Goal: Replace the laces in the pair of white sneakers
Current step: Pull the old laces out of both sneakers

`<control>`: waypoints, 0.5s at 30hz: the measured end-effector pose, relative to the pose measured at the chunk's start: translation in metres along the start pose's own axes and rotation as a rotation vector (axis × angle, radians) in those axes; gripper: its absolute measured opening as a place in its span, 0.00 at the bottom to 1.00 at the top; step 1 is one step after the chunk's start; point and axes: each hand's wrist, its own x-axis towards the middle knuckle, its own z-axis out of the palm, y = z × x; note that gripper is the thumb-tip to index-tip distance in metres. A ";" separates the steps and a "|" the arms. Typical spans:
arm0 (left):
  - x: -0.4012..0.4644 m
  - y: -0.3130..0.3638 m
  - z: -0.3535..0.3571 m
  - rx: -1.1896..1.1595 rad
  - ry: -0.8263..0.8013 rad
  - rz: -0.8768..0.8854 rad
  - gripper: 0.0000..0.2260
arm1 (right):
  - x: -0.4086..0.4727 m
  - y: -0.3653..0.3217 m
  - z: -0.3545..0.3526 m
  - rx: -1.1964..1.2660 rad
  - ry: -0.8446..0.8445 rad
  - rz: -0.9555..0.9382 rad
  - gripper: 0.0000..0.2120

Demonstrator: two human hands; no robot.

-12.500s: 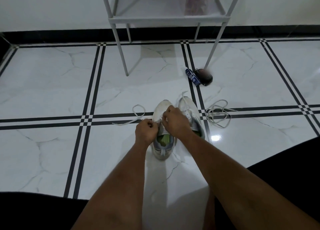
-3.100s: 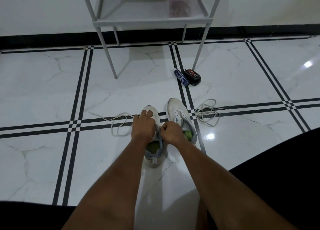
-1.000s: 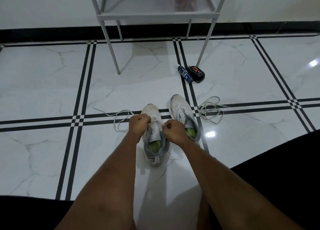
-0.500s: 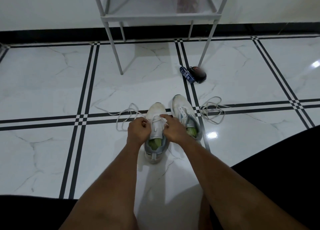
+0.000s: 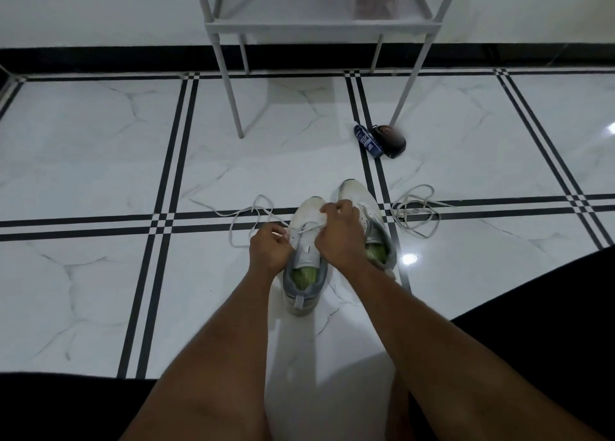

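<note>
I am lacing the near sneaker [image 5: 305, 254]: my left hand [image 5: 268, 249] pinches the lace [image 5: 244, 219] at its left edge, my right hand [image 5: 337, 232] curls over its eyelets, grip hidden. Next, probably thread across. Beyond-right: second sneaker [image 5: 366, 212], spare lace [image 5: 416, 214].

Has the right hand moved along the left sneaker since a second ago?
Yes. The right hand slid from the left sneaker's collar toward its toe.

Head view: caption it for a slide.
Both hands, left and right, thread a lace into the left sneaker.
</note>
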 end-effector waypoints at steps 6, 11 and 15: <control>-0.004 0.006 -0.003 0.006 0.003 0.004 0.06 | 0.000 -0.001 0.015 0.000 -0.155 -0.137 0.11; -0.004 0.005 -0.003 -0.001 -0.010 -0.054 0.07 | 0.019 -0.009 -0.011 0.326 0.195 0.538 0.16; -0.004 0.006 -0.004 0.013 -0.024 -0.054 0.06 | 0.006 -0.010 -0.003 0.028 0.050 0.089 0.20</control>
